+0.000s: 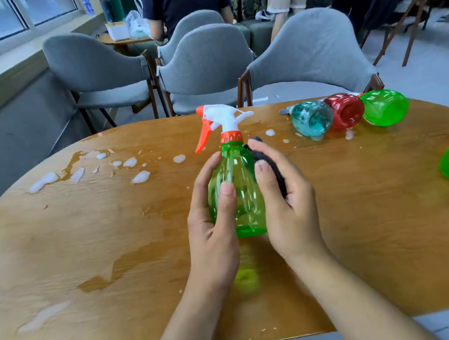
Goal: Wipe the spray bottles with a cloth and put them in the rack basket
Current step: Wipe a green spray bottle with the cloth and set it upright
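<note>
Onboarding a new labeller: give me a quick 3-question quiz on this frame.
1. True or false: the held green bottle lies flat on the table.
2. Which hand presses the dark cloth to it? A left B right
3. How many bottles lie in the far row, teal bottle to far green bottle?

Key: 1 false, upright in the left hand. 2 B, right hand. 3 three.
</note>
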